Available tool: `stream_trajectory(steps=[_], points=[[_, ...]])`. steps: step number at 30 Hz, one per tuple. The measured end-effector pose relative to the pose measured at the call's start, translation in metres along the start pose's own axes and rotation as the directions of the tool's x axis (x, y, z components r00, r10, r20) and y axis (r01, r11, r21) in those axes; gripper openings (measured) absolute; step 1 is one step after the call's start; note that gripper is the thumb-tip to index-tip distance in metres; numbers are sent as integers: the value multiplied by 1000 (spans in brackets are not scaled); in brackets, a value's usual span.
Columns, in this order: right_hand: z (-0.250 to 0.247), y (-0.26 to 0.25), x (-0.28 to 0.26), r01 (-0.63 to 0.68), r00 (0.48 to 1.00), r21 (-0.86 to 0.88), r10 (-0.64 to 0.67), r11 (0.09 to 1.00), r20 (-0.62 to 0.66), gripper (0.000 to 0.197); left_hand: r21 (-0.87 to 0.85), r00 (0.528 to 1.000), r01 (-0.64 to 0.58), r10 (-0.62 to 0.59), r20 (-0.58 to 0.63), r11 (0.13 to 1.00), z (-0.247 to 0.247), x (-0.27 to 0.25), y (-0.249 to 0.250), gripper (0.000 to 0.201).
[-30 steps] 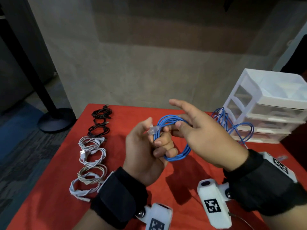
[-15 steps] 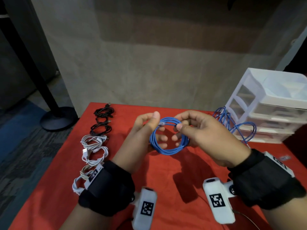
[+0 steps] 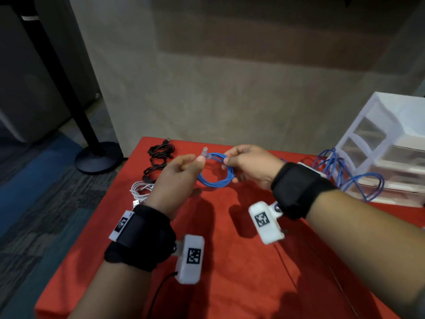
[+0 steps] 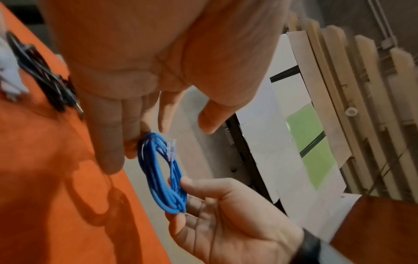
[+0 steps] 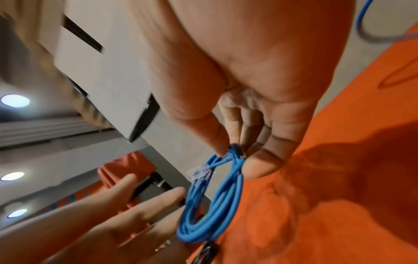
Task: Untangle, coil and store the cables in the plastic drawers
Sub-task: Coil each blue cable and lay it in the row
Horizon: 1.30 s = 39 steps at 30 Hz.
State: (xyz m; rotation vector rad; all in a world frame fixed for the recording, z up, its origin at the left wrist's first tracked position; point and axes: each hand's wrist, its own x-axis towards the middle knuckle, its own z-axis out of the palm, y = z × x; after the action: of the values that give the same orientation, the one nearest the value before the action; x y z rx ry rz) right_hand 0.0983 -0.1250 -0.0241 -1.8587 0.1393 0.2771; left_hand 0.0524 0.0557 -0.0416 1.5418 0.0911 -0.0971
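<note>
A blue network cable wound into a small coil (image 3: 216, 179) hangs in the air above the red table (image 3: 230, 261). My right hand (image 3: 232, 161) pinches the coil's top between thumb and fingers (image 5: 260, 160). The cable's clear plug (image 3: 204, 151) sticks out free at the coil's upper left. My left hand (image 3: 186, 165) is beside the coil with straight fingers (image 4: 108, 142), which touch its left edge while the thumb stands apart. The white plastic drawer unit (image 3: 391, 143) stands at the table's right edge.
A second blue cable (image 3: 358, 178) lies in loose loops against the drawer unit. Coiled black cables (image 3: 159, 149) and white cables (image 3: 141, 188) lie in a row along the table's left side. A black stand base (image 3: 99, 156) sits on the floor at the left.
The left hand has let go of the coil and straightened its fingers. The coil now hangs from the right hand alone, and the plug end has swung up to the left.
</note>
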Motion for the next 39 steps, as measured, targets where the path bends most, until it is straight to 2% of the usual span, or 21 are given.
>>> stream_trajectory(steps=[2, 4, 6, 10, 15, 17, 18, 19, 21, 23, 25, 28, 30, 31, 34, 35, 37, 39], points=[[15, -1, 32, -59, 998, -20, 59, 998, -3, 17, 129, 997, -37, 45, -60, 991, -10, 13, -7, 59], [29, -3, 60, -99, 995, -40, 98, 994, -13, 17, 287, 991, -68, 97, -90, 955, -17, 22, -13, 62], [38, -3, 86, -132, 991, -49, 130, 990, -43, 6, 365, 988, -79, 121, -93, 928, -19, 28, -15, 54], [43, 2, 124, -196, 979, -123, 188, 973, -75, 22, 344, 993, -92, 111, -35, 934, -15, 34, -18, 34], [23, 4, 107, -200, 980, -109, 197, 974, -32, 21, 419, 984, -175, 167, 56, 891, -7, 34, -26, 39], [2, 4, 81, -117, 992, -213, 123, 970, 18, 15, 447, 983, -182, 160, 88, 876, -5, 33, -29, 39], [-14, 4, 64, -36, 998, -351, 54, 936, 43, 14, 458, 981, -194, 164, 106, 868, -3, 32, -30, 42], [-32, 3, 45, 57, 997, -532, -24, 845, 69, 15, 462, 977, -211, 171, 126, 862, 0, 30, -31, 46], [-74, 1, 3, 153, 988, -811, -98, 565, 119, 15, 451, 964, -261, 203, 173, 853, 13, 23, -32, 51], [-114, 2, -34, 129, 991, -927, -66, 352, 112, 14, 425, 946, -310, 230, 230, 851, 28, 15, -34, 54], [-152, 8, -71, 57, 998, -963, -43, 265, 47, 16, 398, 932, -323, 216, 292, 859, 52, 5, -38, 52], [-191, 27, -103, 44, 983, -961, -181, 272, -6, 25, 373, 901, -360, 215, 376, 855, 92, -11, -41, 37], [-205, 40, -116, 42, 947, -947, -313, 318, -63, 37, 367, 872, -412, 244, 424, 834, 122, -20, -42, 23], [-211, 45, -121, 25, 937, -937, -336, 347, -100, 42, 366, 856, -437, 255, 449, 822, 137, -22, -43, 15], [-225, 60, -132, -92, 954, -917, -229, 388, -192, 44, 364, 808, -486, 250, 534, 794, 181, -22, -40, 18], [-227, 65, -134, -99, 972, -915, -160, 392, -174, 42, 405, 793, -526, 259, 552, 748, 195, -20, -39, 20], [-229, 74, -135, -75, 992, -908, -61, 413, -110, 39, 514, 750, -644, 335, 570, 567, 218, -14, -33, 21], [-227, 82, -134, -74, 993, -876, -47, 476, -109, 37, 501, 684, -727, 430, 590, 470, 236, -12, -25, 17]])
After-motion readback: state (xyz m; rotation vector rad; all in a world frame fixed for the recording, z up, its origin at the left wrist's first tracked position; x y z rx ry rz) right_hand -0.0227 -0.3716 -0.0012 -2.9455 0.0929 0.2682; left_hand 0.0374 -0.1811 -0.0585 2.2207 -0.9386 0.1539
